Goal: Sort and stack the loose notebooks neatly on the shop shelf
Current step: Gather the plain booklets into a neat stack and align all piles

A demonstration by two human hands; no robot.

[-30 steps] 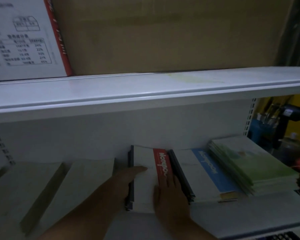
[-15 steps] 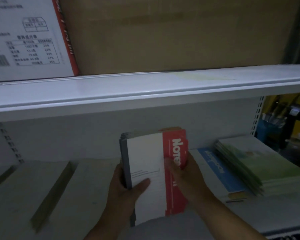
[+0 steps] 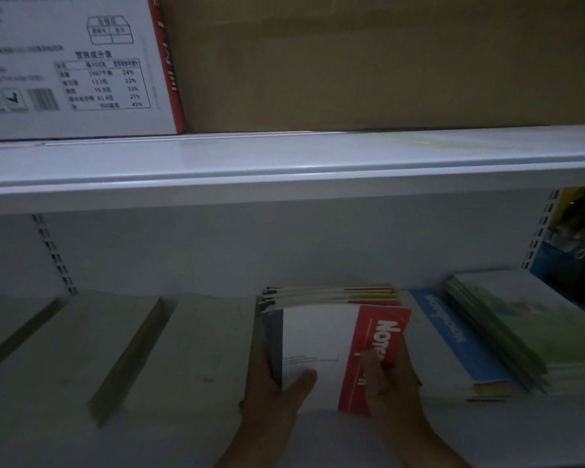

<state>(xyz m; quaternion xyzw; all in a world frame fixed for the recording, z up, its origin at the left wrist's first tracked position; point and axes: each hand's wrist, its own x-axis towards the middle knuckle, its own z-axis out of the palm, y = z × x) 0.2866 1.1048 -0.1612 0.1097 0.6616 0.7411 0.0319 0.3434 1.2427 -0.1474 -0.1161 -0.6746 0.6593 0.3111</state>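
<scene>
Dim light, shop shelving.

- Red-and-white notebook stack [image 3: 321, 339]: lower centre of the frame, over the lower shelf [image 3: 537, 430], held between both hands. The top cover is white with a red band on its right side and white lettering partly hidden by fingers. The edges of the notebooks beneath fan out at the far end. Cannot tell whether the stack's underside touches the shelf.
- Left hand [image 3: 277, 396]: grip clenched on the stack's left edge, thumb lying across the white cover, fingers underneath and out of sight.
- Right hand [image 3: 397, 383]: grip grasping the stack's right edge, fingers curled over the red band.
- Blue-banded notebook pile [image 3: 453, 346]: flat on the shelf, just right of the held stack.
- Green notebook pile [image 3: 524, 329]: further right, lying partly over the blue-banded one.
- Beige flat packs [image 3: 196, 359]: lower left of the frame, slanted one beside another.
- Upper shelf [image 3: 284, 163]: white and running across mid-frame. On it a white carton [image 3: 65, 62] with a printed table and barcode, upper left. A brown cardboard box [image 3: 385, 62] is beside it, upper right.
</scene>
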